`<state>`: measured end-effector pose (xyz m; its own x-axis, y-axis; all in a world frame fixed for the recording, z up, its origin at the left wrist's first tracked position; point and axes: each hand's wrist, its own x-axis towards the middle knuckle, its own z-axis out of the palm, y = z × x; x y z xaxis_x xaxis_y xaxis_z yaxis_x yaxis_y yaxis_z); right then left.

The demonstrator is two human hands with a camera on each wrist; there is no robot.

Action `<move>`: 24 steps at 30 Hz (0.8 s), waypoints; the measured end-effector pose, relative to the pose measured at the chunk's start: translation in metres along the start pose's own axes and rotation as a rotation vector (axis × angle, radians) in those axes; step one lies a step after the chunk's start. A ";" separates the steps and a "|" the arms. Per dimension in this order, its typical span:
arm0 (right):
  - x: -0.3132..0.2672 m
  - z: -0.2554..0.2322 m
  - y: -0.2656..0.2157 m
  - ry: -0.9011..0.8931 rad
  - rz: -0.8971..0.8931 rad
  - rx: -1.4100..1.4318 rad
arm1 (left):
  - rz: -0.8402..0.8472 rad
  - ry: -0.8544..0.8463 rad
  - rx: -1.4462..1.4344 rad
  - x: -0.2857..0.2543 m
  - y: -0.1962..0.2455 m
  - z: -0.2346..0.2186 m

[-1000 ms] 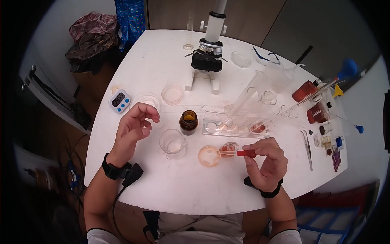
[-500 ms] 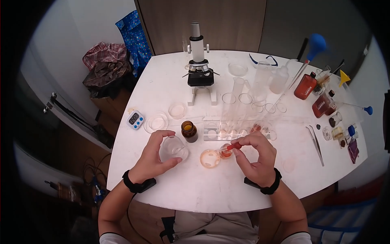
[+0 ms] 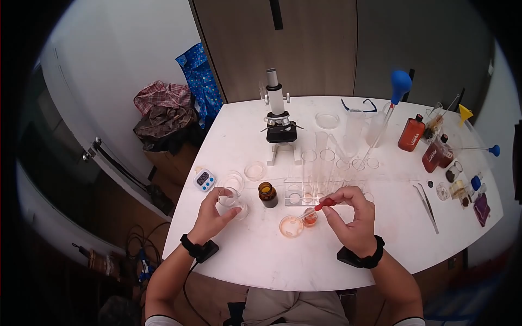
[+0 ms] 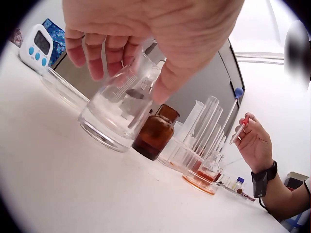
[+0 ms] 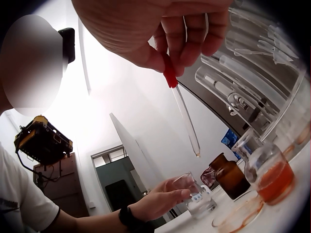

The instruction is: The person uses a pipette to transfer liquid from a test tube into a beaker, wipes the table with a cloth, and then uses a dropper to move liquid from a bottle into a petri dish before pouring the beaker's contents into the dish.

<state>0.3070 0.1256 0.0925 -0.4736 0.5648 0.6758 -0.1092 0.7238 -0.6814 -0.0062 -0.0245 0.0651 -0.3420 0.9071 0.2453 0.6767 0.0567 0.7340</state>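
Note:
My left hand (image 3: 216, 211) grips a small clear glass beaker (image 3: 232, 203) that stands on the white table (image 3: 261, 255); fingers and thumb wrap its upper wall (image 4: 119, 109). My right hand (image 3: 348, 213) pinches the red bulb of a glass dropper (image 3: 324, 205). The dropper's tip (image 5: 187, 121) hangs tilted in the air, above a small flask of orange liquid (image 3: 310, 218) and an orange-stained petri dish (image 3: 291, 226). An amber bottle (image 3: 267, 194) stands open between the beaker and the flask.
A clear tube rack (image 3: 304, 194) stands just behind the flask, tall cylinders (image 3: 353, 130) behind that. A microscope (image 3: 280, 130) is at the back centre, a timer (image 3: 204, 179) and petri dishes (image 3: 254, 171) at left. Brown reagent bottles (image 3: 411, 133) and tweezers (image 3: 427, 202) lie at right.
My left hand came down from the air and closed round the beaker. My right hand tilted the dropper up from level over the flask. The head view drew back.

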 end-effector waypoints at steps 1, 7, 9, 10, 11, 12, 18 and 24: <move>0.000 -0.001 -0.001 -0.001 -0.010 0.002 | -0.006 0.009 -0.026 0.000 -0.004 -0.001; -0.007 -0.006 0.003 -0.026 -0.001 -0.039 | -0.022 0.087 -0.040 -0.003 -0.008 0.003; -0.004 -0.004 0.001 -0.031 -0.023 -0.027 | 0.055 0.178 0.036 -0.003 0.000 0.004; -0.002 -0.004 0.000 -0.033 -0.042 -0.016 | 0.133 0.266 0.112 -0.002 0.006 0.003; -0.001 -0.003 0.001 -0.034 -0.040 -0.014 | 0.130 0.264 0.113 -0.002 0.015 0.002; -0.001 -0.002 0.001 -0.027 -0.075 -0.023 | 0.241 0.281 0.292 0.000 0.026 0.000; -0.006 0.005 0.009 -0.012 -0.100 0.006 | 0.429 0.078 0.743 0.025 0.083 0.012; -0.008 0.002 0.011 0.010 -0.110 0.037 | 0.419 -0.181 0.868 0.066 0.075 0.020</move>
<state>0.3076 0.1282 0.0789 -0.4485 0.4865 0.7497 -0.1922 0.7667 -0.6125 0.0355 0.0479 0.1235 0.0915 0.9698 0.2259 0.9896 -0.0633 -0.1294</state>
